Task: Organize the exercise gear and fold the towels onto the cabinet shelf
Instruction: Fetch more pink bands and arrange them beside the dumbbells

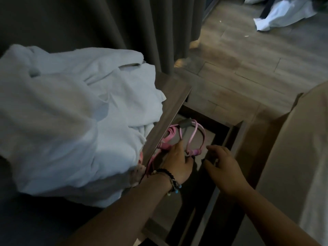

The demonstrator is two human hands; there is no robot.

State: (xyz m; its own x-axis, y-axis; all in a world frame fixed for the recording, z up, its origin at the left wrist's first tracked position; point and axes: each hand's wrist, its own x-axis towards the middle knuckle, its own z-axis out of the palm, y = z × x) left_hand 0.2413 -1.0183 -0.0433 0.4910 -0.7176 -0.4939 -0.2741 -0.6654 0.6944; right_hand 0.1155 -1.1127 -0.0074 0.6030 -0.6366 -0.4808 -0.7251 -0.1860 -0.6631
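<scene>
Here we see both forearms reaching down from the bottom edge into an open wooden drawer (237,132) of the cabinet. Our left hand (178,161), beaded bracelet (170,178) at the wrist, holds the pink resistance bands (193,137) with fingers curled round the looped tubes. Our right hand (224,167) hovers just beside it over the drawer, fingers loosely spread and relaxed, holding nothing.

The bands are thin pink tubes bunched in loops, with a darker pink handle near the left thumb and a grey tab at the far end. Their long axis runs from our hand away and slightly right, toward the drawer's far wall; flat pink coils trail left under the cabinet top (170,110).

A crumpled heap of white towels (71,112) lies on that top, overhanging its right edge just above the bands. Right of the drawer stands a pale upholstered edge (301,148). Beyond lie wood-look floor (257,59), a dark curtain (124,23), and white cloth (284,13) far off.
</scene>
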